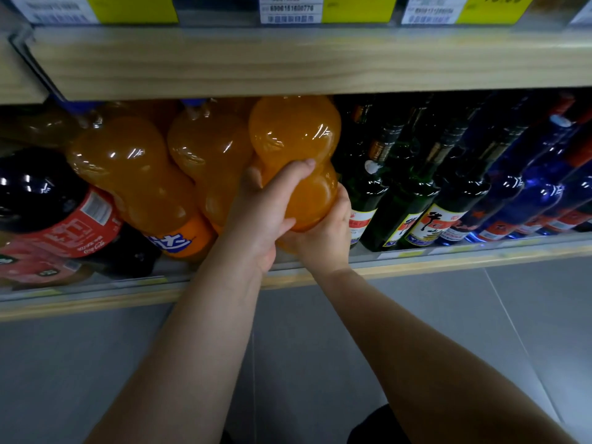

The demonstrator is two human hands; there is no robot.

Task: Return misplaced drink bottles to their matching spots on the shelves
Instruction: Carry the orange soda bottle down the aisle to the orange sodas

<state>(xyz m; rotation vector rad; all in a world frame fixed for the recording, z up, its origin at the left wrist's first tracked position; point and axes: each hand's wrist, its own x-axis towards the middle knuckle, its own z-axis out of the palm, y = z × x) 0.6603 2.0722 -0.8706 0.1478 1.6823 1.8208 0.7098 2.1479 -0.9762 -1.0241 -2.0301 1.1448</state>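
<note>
A large orange soda bottle (296, 136) sits at the right end of a row of orange soda bottles (134, 174) on the lower shelf (416, 262). My left hand (266, 206) grips its narrow waist from the left, fingers curled over the front. My right hand (323, 238) cups and grips its lower part from the right and below. The bottle's top goes under the upper shelf board and its cap is hidden.
Dark cola bottles with red labels (57, 206) stand left of the orange row. Green glass bottles (397, 193) and blue glass bottles (528, 187) stand close on the right. A wooden upper shelf (304, 59) with yellow price tags overhangs. Grey tiled floor (480, 315) lies below.
</note>
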